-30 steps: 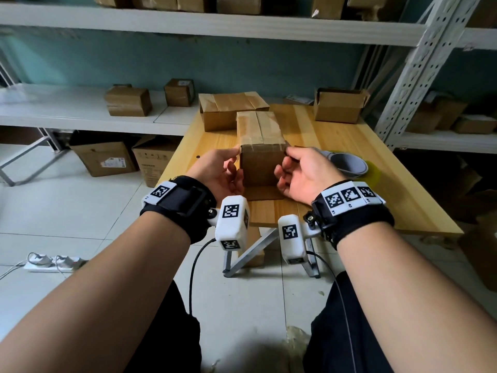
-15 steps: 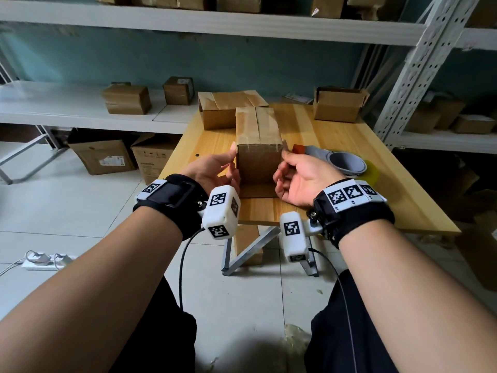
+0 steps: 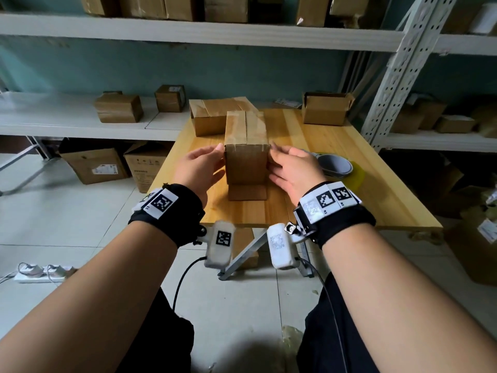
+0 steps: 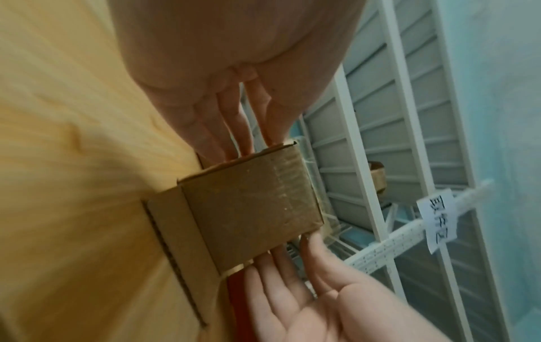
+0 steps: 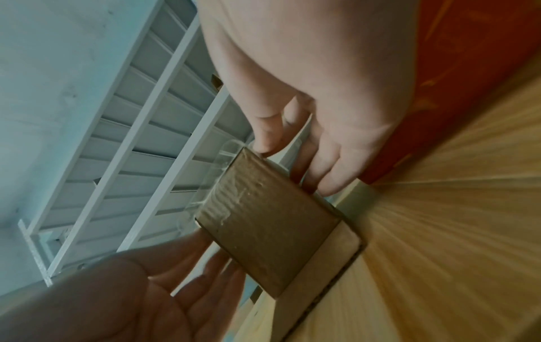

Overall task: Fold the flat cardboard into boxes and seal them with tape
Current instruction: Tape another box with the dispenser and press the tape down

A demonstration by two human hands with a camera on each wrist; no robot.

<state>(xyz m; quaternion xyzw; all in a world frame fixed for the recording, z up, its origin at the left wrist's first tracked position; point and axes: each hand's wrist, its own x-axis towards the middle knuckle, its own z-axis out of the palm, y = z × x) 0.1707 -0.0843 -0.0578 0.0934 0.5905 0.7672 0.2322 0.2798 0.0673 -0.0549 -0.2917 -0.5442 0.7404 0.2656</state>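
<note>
A small brown cardboard box (image 3: 246, 157) stands on the wooden table (image 3: 322, 211), its top sealed with clear tape. One flap (image 3: 247, 192) lies flat on the table towards me. My left hand (image 3: 200, 168) lies against the box's left side, fingers straight. My right hand (image 3: 289, 168) lies against the right side. In the left wrist view straight fingers (image 4: 231, 134) reach the box (image 4: 249, 212) from above, and the right hand (image 4: 292, 277) meets it from below. In the right wrist view the thumb (image 5: 265, 136) touches the taped top edge of the box (image 5: 263, 222).
A grey tape roll (image 3: 334, 165) with a yellow part (image 3: 356, 175) lies just right of my right hand. A taped box (image 3: 212, 117) sits behind the held one, and an open box (image 3: 325, 109) at the table's back right. Shelves with several boxes surround the table.
Both hands have slid from the box's near top corners to its left and right sides, and their fingers have straightened. The box has stayed where it was.
</note>
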